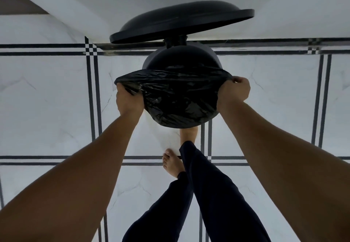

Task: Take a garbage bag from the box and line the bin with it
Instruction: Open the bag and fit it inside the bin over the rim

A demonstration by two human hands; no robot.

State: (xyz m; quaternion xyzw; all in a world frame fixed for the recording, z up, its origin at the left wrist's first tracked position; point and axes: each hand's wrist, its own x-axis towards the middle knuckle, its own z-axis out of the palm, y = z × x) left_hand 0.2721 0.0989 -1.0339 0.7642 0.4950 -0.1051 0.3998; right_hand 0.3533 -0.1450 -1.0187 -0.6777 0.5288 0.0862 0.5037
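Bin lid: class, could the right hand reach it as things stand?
Probably yes. The lid stands open just beyond the bin with nothing between, but the right hand grips the garbage bag and must release it first.

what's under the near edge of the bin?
A bare foot pokes out from beneath the bin, likely on a pedal since the lid is up. The garbage bag hides toes and any pedal.
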